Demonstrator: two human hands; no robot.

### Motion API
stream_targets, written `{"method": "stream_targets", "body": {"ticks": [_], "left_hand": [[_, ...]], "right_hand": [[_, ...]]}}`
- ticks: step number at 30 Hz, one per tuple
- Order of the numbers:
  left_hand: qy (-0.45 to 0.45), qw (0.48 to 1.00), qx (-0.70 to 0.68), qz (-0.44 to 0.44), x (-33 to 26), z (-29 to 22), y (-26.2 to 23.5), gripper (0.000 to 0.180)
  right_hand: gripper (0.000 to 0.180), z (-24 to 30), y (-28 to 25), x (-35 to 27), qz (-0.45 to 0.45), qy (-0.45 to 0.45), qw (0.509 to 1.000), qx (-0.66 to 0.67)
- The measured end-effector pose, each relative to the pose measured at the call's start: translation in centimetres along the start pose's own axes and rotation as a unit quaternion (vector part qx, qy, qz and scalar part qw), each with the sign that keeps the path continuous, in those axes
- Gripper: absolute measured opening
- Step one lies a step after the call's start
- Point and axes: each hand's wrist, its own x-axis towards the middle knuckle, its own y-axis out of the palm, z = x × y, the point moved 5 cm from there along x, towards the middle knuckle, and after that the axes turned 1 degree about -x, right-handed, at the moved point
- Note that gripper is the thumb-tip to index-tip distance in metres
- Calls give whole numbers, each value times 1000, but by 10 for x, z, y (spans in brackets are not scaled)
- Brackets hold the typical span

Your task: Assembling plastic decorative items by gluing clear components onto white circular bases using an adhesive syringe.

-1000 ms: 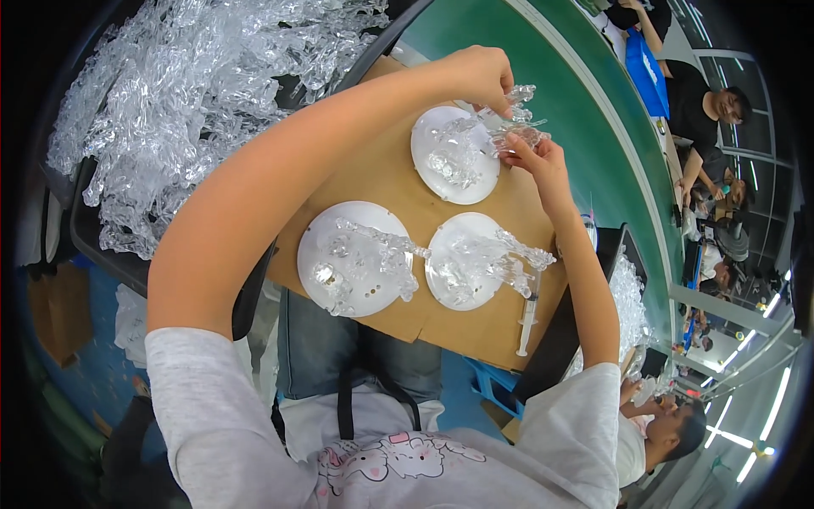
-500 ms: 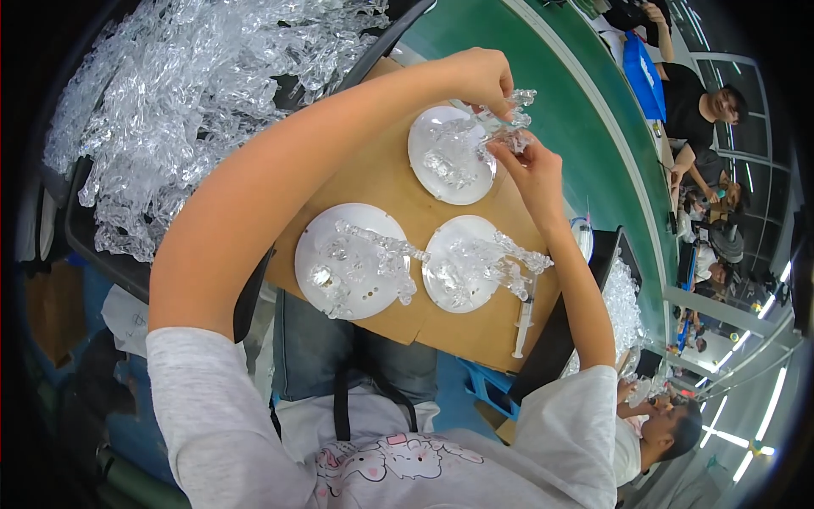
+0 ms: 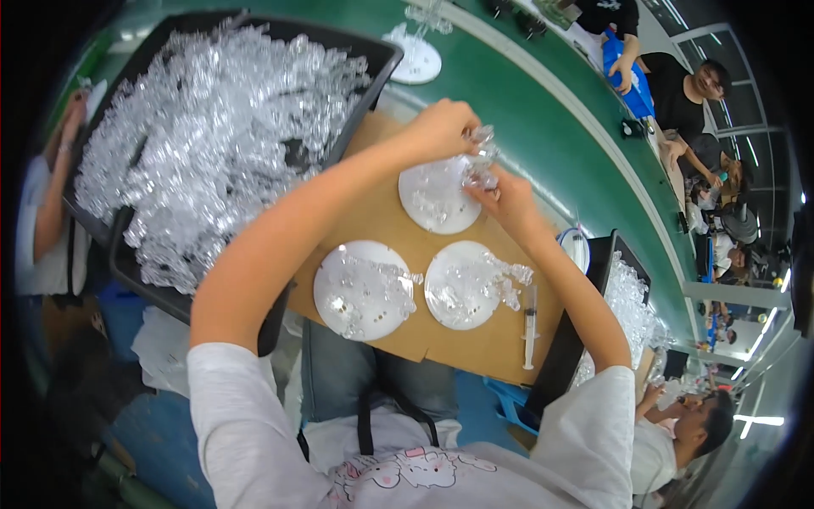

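My left hand [image 3: 447,127] and my right hand [image 3: 507,199] both pinch a clear plastic piece [image 3: 482,176] with knobbly branches, above the far white disc [image 3: 424,204]. More clear plastic lies on that disc, partly hidden by my hands. Closer to me, a left white disc [image 3: 331,318] and a right white disc [image 3: 454,320] each carry clear branched plastic parts. The part on the right disc sticks out past its rim toward a syringe [image 3: 530,331]. All of these rest on a sheet of brown cardboard [image 3: 407,343].
A big black bin [image 3: 386,64] heaped with clear plastic pieces stands to the left, and another black bin [image 3: 551,360] of them to the right. A tape roll [image 3: 577,246] lies beside the right forearm. One more white disc [image 3: 415,64] sits on the green table [image 3: 500,93]. Other people work nearby.
The view has shifted, bringing more of the left bin and a fourth disc into sight. Both hands still pinch the clear piece over the far disc.
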Motion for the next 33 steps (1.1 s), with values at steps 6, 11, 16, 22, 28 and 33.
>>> {"method": "stream_targets", "body": {"ticks": [6, 11, 16, 22, 28, 33], "left_hand": [[-4, 999, -2, 36, -25, -17, -27, 19], [-86, 988, 24, 130, -52, -16, -47, 22], [-99, 988, 29, 115, -53, -14, -50, 27], [-116, 990, -42, 68, -73, -16, -65, 33], [-109, 993, 18, -48, -108, -87, -112, 27], [-36, 990, 95, -101, -171, -159, -113, 28]], "right_hand": [[35, 9, -58, 19, 44, -118, 983, -132], [43, 1, -72, 131, -144, -77, 968, -192], [39, -33, -37, 220, -115, -7, 977, -181], [26, -41, -63, 172, -98, -32, 988, -112], [21, -28, -98, 44, -56, -18, 994, -91], [21, -42, -95, -7, -33, -38, 997, -60]]}}
